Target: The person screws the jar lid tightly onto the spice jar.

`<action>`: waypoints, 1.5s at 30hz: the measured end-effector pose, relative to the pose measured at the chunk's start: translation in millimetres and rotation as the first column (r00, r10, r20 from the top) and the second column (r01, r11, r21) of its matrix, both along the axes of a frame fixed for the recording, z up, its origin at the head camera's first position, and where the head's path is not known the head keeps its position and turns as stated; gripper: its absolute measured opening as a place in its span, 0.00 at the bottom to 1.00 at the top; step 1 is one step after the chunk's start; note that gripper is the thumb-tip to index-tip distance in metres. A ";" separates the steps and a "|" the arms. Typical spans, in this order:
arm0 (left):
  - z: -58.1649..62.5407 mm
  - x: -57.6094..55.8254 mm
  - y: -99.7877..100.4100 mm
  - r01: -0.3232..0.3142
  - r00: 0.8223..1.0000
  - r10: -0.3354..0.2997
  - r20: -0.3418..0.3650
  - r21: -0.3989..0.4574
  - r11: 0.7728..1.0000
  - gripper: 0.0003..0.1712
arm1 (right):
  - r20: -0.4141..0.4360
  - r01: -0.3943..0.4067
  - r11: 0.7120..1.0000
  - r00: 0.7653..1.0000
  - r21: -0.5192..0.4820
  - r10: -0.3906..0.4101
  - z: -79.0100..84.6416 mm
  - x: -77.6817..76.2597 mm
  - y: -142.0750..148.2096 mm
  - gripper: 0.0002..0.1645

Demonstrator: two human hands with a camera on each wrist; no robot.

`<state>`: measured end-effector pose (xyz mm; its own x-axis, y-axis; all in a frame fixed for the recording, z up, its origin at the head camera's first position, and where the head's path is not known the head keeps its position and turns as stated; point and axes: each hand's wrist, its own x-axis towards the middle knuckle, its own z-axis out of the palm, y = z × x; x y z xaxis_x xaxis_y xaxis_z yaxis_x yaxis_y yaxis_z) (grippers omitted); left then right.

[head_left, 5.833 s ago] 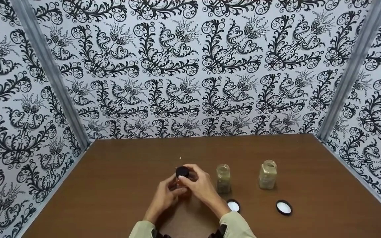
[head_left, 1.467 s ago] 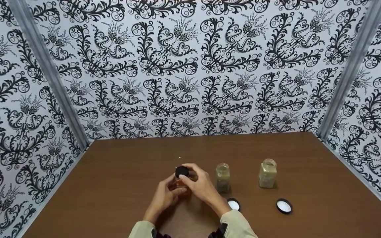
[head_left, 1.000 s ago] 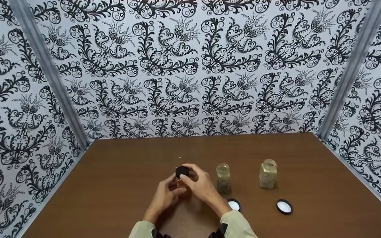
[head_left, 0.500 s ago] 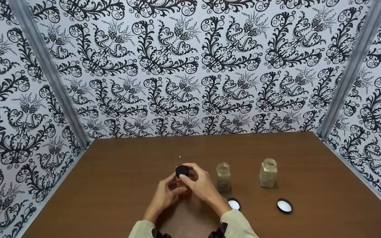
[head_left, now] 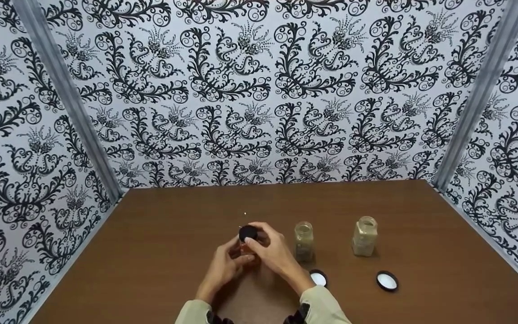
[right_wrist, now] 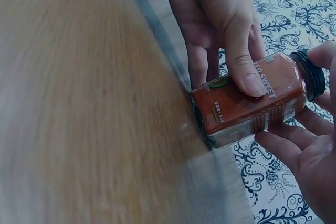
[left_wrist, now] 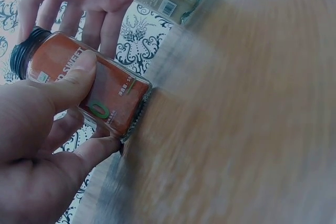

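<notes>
A square glass spice jar (left_wrist: 113,95) of orange-red powder, with "SWEET" on its label, stands on the table between both hands. My left hand (head_left: 224,268) holds the jar's body, its thumb (right_wrist: 252,83) pressed on the label side. With thumb and fingers, my right hand (head_left: 276,253) grips the black lid (head_left: 247,232), which sits on the jar's neck. To the right, a lidless jar of greenish powder (head_left: 304,243) stands close by, and a second lidless jar (head_left: 364,237) is farther right.
Two black lids with white linings lie upturned: one lid (head_left: 318,279) beside the right forearm, another lid (head_left: 387,281) farther right. A tiny white speck (head_left: 245,213) is behind the hands. Patterned walls (head_left: 259,112) enclose the brown table (head_left: 160,252) at back and sides.
</notes>
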<state>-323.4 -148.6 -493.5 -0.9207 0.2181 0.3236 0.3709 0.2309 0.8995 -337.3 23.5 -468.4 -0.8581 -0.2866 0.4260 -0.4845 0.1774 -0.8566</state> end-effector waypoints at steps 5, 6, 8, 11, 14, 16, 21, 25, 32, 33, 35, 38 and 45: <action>-0.9 -0.8 -0.2 -0.007 1.000 0.007 0.000 -0.004 1.000 0.38 | 0.015 -0.006 1.000 1.000 -0.022 0.007 -1.1 -0.4 -1.2 0.22; -1.0 -1.0 -0.3 -0.006 1.000 0.006 0.000 -0.003 1.000 0.38 | 0.022 -0.010 1.000 1.000 -0.022 0.010 -0.9 -0.1 -1.0 0.23; -1.1 -1.1 -0.5 -0.006 1.000 0.006 0.003 -0.002 1.000 0.38 | 0.029 -0.024 0.999 0.999 -0.023 0.024 -0.2 0.5 -0.4 0.25; -0.7 -0.4 -0.6 -0.004 1.000 0.004 -0.001 -0.001 1.000 0.38 | 0.018 -0.032 0.999 0.999 -0.012 0.032 0.5 0.6 0.4 0.26; -0.3 0.3 -0.4 -0.009 1.000 0.009 -0.006 -0.006 1.000 0.38 | -0.003 -0.027 1.000 1.000 -0.005 0.027 -0.3 -0.4 0.6 0.23; -0.7 0.2 -0.2 -0.012 1.000 0.012 -0.004 -0.009 1.000 0.38 | -0.006 -0.014 1.000 1.000 -0.002 0.014 -0.9 -1.1 0.2 0.22; -1.5 -1.6 0.3 -0.010 1.000 0.009 0.010 0.002 1.000 0.38 | 0.011 0.001 1.000 1.000 -0.003 -0.001 -1.1 -1.2 0.0 0.21; -1.4 -1.8 -0.1 -0.003 1.000 0.003 0.010 0.008 1.000 0.38 | 0.015 -0.021 1.000 1.000 -0.013 0.021 -0.8 -0.7 0.6 0.25; -0.6 -0.5 0.3 -0.003 1.000 0.003 0.018 0.015 1.000 0.38 | 0.003 -0.019 1.000 1.000 -0.014 0.019 -1.4 -0.9 0.9 0.22; -0.5 -0.2 0.3 -0.004 1.000 0.004 0.020 0.016 1.000 0.38 | 0.004 -0.014 1.000 1.000 -0.013 0.014 -1.4 -0.6 0.8 0.22; -0.4 0.4 0.3 -0.007 1.000 0.007 0.021 0.016 1.000 0.38 | 0.005 -0.008 1.000 1.000 -0.011 0.008 -1.7 -0.3 0.6 0.21; -0.9 1.0 0.0 -0.002 0.999 0.001 0.035 0.022 1.000 0.38 | 0.013 -0.017 1.000 1.000 -0.017 0.017 -2.0 0.2 0.6 0.21; 1.0 0.7 0.6 0.020 0.999 -0.022 0.045 0.049 0.999 0.37 | 0.010 -0.039 0.999 0.999 -0.021 0.039 -0.5 -1.0 1.5 0.23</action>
<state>-322.8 -148.0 -492.5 -0.9301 0.2227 0.2922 0.3337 0.1796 0.9254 -338.3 25.0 -468.9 -0.8509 -0.3110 0.4233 -0.4817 0.1404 -0.8650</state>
